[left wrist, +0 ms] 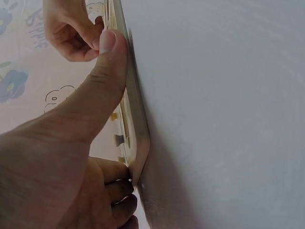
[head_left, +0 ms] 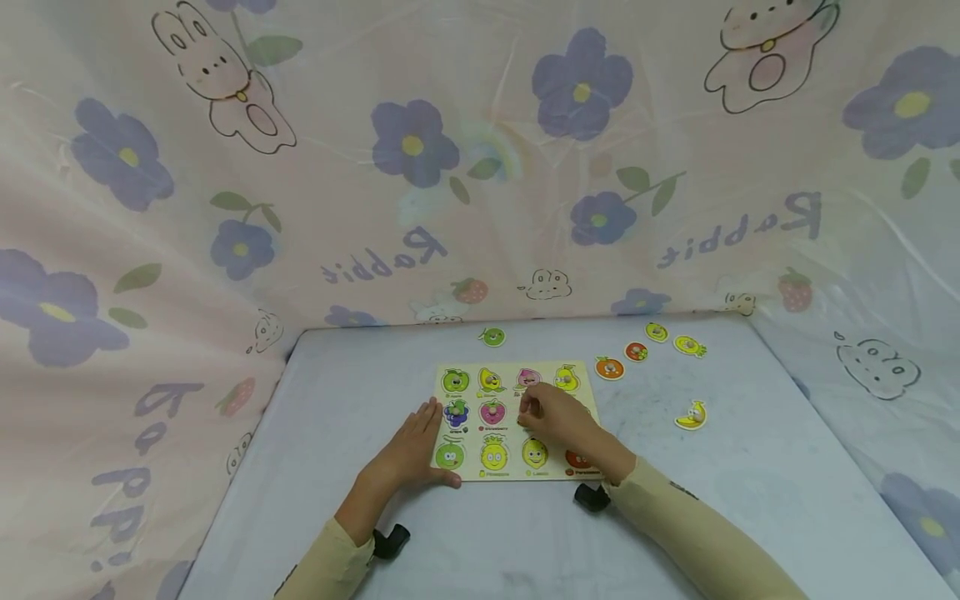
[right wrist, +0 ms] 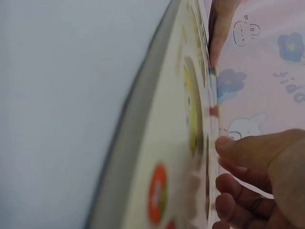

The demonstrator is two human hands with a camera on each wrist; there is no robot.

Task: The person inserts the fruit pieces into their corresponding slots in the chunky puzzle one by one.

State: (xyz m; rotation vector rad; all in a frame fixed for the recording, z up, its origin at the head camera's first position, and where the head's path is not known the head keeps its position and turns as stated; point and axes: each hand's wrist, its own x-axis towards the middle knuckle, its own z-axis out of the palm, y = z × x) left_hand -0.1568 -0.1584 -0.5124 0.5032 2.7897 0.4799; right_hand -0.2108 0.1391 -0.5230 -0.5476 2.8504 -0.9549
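The right hand (head_left: 558, 417) bends over the board (head_left: 513, 450), thumb and fingers curled close at the third column — whether they pinch a piece, I can't tell. Left of that grip, the left hand (head_left: 411, 446) lies with fingers stretched along the board's side, thumb at its near edge. I'd say a fruit is being seated; the next move calls for matching its outline and pressing it flat. The board lies flat, long axis side to side, picture tops pointing away from the person. An orange (head_left: 610, 367) and a banana (head_left: 691, 416) lie loose to the grip's right.
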